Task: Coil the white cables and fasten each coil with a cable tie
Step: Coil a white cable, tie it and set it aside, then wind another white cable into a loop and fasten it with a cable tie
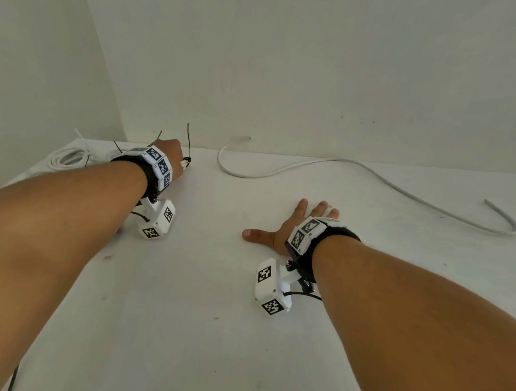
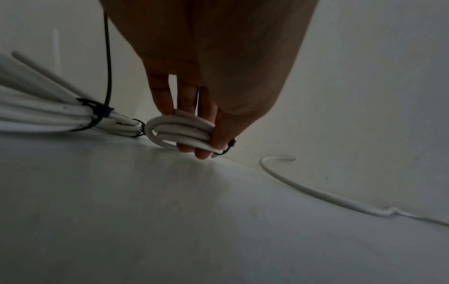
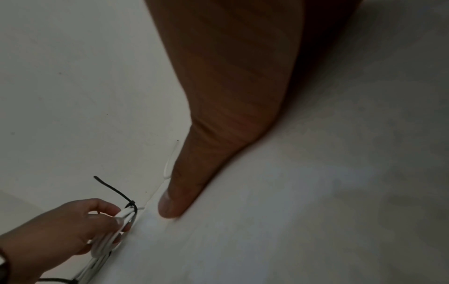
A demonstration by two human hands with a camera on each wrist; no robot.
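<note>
Tied coil (image 1: 69, 156): a bundle of white cable lying on the desk (image 1: 204, 333) in the far corner, just left of the left hand, bound with a black cable tie (image 2: 97, 115) whose tail stands up beside the wrist.
Left hand (image 1: 172, 151): reached out to the back of the desk close to the wall, fingers (image 2: 184, 100) curled round a second small white coil (image 2: 182, 132), gripping it low over the surface.
Held coil: several loops pressed together inside the left hand's fingers, one rounded end poking out toward the tied coil and close beside it; whether they touch I cannot tell.
Second tie (image 1: 188, 143): black, cinched round the held coil at the thumb side of the left hand, its long tail sticking up and away.
Right hand (image 1: 291, 227): laid flat on the desk, palm down, fingers straight and spread, thumb (image 3: 175, 192) out toward the left hand, holding nothing.
Loose cable (image 1: 364, 174): white, uncoiled, beyond the right hand along the back of the desk, curving from near the wall off to that hand's right, well apart from its fingertips.
</note>
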